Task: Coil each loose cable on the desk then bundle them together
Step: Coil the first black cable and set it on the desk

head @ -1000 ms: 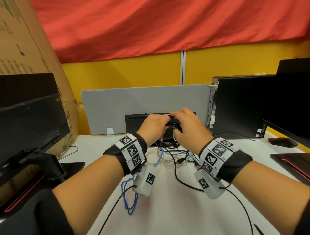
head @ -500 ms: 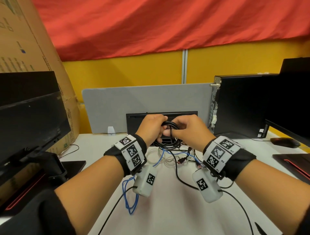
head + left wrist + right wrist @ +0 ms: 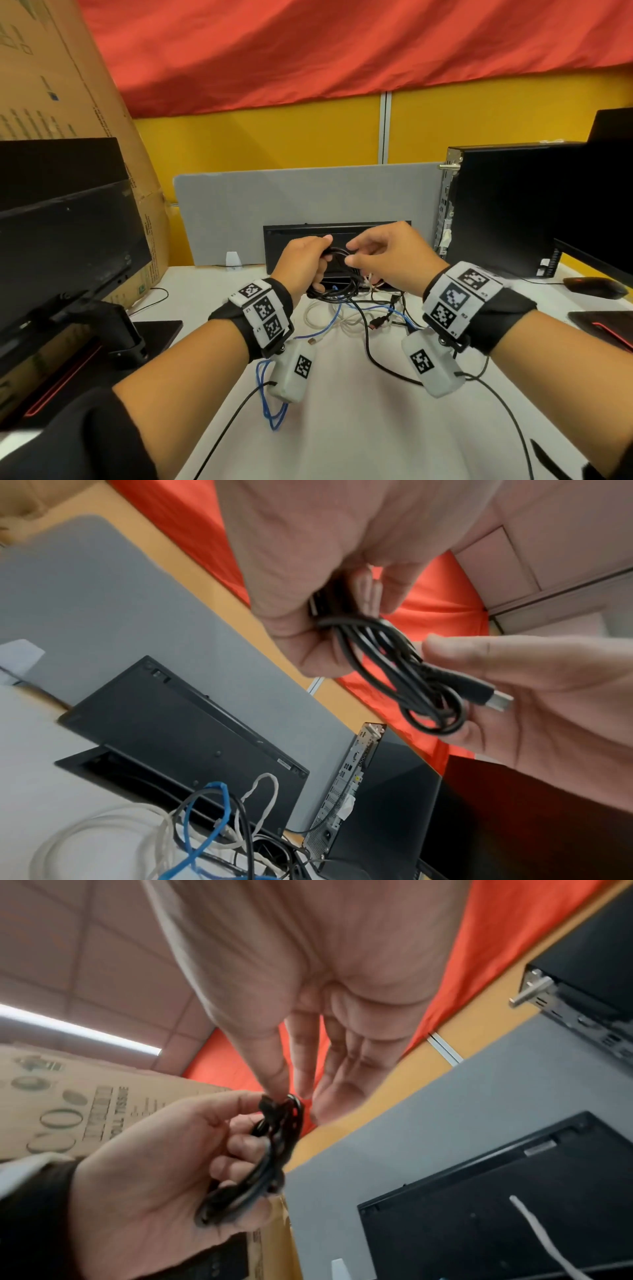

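Note:
A small coil of black cable (image 3: 330, 294) (image 3: 387, 664) (image 3: 277, 1139) is held above the back of the white desk (image 3: 342, 428). My left hand (image 3: 305, 260) (image 3: 291, 588) (image 3: 154, 1164) grips one side of it, fingers curled round the loops. A USB plug (image 3: 493, 696) sticks out of the coil toward my right palm. My right hand (image 3: 380, 260) (image 3: 548, 696) (image 3: 308, 988) is beside the coil with fingers extended, its thumb tip touching the top of the loops. Loose blue (image 3: 270, 394), white (image 3: 329, 315) and black (image 3: 370, 342) cables lie tangled on the desk below.
A raised black hatch lid (image 3: 335, 233) stands behind the hands in front of a grey divider (image 3: 308, 198). A monitor (image 3: 68, 222) and cardboard box (image 3: 51, 85) are at the left. A PC tower (image 3: 496, 205), second monitor (image 3: 599, 240) and mouse (image 3: 596, 286) are at the right.
My right hand, which was closed over the coil, has let go and spread its fingers beside it. The left hand keeps its grip and the coil sits slightly higher.

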A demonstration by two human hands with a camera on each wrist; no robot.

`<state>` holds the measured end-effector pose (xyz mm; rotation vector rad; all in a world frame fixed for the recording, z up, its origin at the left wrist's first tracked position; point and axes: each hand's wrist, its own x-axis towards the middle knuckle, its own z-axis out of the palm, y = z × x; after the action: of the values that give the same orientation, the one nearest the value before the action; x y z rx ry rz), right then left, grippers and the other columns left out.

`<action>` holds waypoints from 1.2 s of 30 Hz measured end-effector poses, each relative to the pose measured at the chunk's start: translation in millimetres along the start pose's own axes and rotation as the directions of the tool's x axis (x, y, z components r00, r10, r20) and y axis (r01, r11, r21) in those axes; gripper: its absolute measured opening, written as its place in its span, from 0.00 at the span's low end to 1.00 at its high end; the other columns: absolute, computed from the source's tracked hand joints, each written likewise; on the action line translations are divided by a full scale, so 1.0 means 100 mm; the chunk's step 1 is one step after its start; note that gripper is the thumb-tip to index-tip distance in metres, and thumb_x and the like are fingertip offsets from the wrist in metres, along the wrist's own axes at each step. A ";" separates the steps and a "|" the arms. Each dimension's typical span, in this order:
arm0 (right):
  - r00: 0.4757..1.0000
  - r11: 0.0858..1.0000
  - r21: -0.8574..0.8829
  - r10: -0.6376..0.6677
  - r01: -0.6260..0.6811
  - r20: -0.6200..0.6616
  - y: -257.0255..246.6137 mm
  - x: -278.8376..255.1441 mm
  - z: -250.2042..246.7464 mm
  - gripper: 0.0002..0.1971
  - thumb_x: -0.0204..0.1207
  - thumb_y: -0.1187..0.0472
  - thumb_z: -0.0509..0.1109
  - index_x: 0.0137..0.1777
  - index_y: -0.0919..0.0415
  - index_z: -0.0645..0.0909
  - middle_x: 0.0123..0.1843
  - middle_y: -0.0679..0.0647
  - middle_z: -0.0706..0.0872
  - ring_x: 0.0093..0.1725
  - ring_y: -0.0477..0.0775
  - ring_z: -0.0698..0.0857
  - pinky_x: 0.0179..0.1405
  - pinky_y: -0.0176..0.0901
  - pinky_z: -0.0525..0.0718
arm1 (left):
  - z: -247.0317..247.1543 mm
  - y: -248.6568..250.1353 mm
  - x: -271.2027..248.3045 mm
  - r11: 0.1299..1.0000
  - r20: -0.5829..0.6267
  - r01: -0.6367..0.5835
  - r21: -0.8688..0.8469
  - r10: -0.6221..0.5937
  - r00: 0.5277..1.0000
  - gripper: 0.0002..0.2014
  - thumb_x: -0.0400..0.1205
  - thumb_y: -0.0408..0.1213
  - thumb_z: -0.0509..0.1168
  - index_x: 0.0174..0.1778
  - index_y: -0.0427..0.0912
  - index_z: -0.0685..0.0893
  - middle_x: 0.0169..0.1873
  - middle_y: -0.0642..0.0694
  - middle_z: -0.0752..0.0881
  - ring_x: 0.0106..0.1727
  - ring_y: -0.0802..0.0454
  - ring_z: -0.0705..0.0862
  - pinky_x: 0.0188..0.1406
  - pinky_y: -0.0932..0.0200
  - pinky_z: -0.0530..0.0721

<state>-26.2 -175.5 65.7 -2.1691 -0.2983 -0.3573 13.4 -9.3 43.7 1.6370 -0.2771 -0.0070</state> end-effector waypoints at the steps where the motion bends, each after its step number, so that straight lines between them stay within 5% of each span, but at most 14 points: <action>1: 0.999 1.000 -0.022 -0.014 0.013 -0.036 0.01 0.01 0.01 0.12 0.70 0.56 0.81 0.52 0.57 0.89 0.38 0.52 0.90 0.28 0.43 0.88 0.28 0.33 0.86 | -0.04 -0.01 0.01 1.000 -0.002 0.011 -0.021 -0.011 1.000 0.16 0.87 0.41 0.59 0.33 0.41 0.76 0.16 0.54 0.67 0.17 0.57 0.63 0.16 0.64 0.68; 6: 0.999 0.976 -0.217 -0.034 0.031 -0.008 -0.03 0.02 0.18 0.20 0.62 0.43 0.83 0.48 0.54 0.88 0.35 0.47 0.90 0.35 0.43 0.88 0.42 0.40 0.88 | -0.16 -0.07 0.04 1.000 -0.040 0.021 0.001 -0.021 0.999 0.15 0.87 0.39 0.58 0.34 0.40 0.76 0.16 0.54 0.69 0.16 0.58 0.65 0.16 0.62 0.70; 12: 0.993 0.852 -0.512 -0.073 0.110 0.091 -0.07 0.11 0.43 0.12 0.79 0.50 0.71 0.49 0.57 0.90 0.41 0.54 0.89 0.44 0.53 0.86 0.49 0.47 0.86 | -0.32 -0.15 0.06 0.994 -0.128 0.086 0.066 -0.077 0.989 0.16 0.87 0.40 0.58 0.33 0.41 0.76 0.16 0.53 0.70 0.15 0.58 0.66 0.16 0.62 0.70; 17: 0.997 0.934 -0.349 -0.061 0.074 0.047 -0.03 0.18 0.53 0.06 0.77 0.54 0.73 0.42 0.53 0.90 0.32 0.43 0.83 0.38 0.44 0.82 0.43 0.39 0.78 | -0.50 -0.20 0.03 0.990 -0.178 0.122 0.066 -0.109 0.978 0.15 0.86 0.40 0.62 0.33 0.40 0.78 0.17 0.51 0.69 0.16 0.56 0.66 0.16 0.63 0.70; 23: 0.995 0.992 -0.104 0.073 -0.066 0.065 0.07 0.31 0.72 0.06 0.79 0.59 0.72 0.41 0.55 0.88 0.38 0.51 0.90 0.42 0.51 0.91 0.46 0.49 0.91 | -0.72 -0.27 -0.01 0.971 -0.059 0.187 -0.151 -0.198 0.978 0.10 0.85 0.36 0.63 0.43 0.34 0.83 0.23 0.49 0.69 0.22 0.56 0.67 0.25 0.61 0.72; 26: 0.978 0.989 -0.014 0.148 -0.147 0.148 0.09 0.37 0.85 0.07 0.80 0.60 0.71 0.43 0.59 0.87 0.39 0.52 0.91 0.43 0.50 0.91 0.42 0.48 0.92 | -0.88 -0.35 -0.05 0.982 -0.081 0.182 0.058 -0.177 0.981 0.09 0.85 0.36 0.64 0.47 0.34 0.86 0.29 0.46 0.79 0.28 0.52 0.78 0.33 0.60 0.83; 30: 0.952 0.981 -0.011 0.192 -0.196 0.239 0.07 0.40 1.07 0.10 0.82 0.55 0.67 0.45 0.59 0.86 0.42 0.52 0.91 0.44 0.49 0.91 0.41 0.46 0.91 | -1.06 -0.47 -0.09 0.864 -0.104 0.158 0.478 -0.123 0.987 0.03 0.83 0.36 0.68 0.47 0.43 0.87 0.32 0.49 0.88 0.32 0.55 0.81 0.26 0.67 0.79; 33: 0.928 0.975 -0.026 0.218 -0.221 0.303 0.07 0.38 1.22 0.13 0.84 0.53 0.64 0.50 0.62 0.86 0.45 0.53 0.92 0.46 0.50 0.90 0.49 0.49 0.90 | -1.18 -0.58 -0.11 0.838 -0.187 0.263 0.479 -0.195 0.963 0.03 0.82 0.32 0.68 0.49 0.39 0.86 0.33 0.44 0.87 0.29 0.54 0.82 0.25 0.63 0.81; 36: 0.896 0.965 -0.256 0.166 -0.061 0.411 0.11 0.35 1.25 0.15 0.82 0.51 0.66 0.54 0.60 0.88 0.51 0.51 0.91 0.53 0.51 0.87 0.62 0.54 0.84 | -1.36 -0.74 -0.13 0.808 -0.310 0.433 0.401 -0.325 0.894 0.03 0.83 0.31 0.66 0.46 0.36 0.84 0.33 0.41 0.85 0.28 0.51 0.81 0.27 0.58 0.84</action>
<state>28.3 -77.2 0.6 -2.4800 -0.3849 0.1724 36.8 130.4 -19.2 2.1276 0.2582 -0.0644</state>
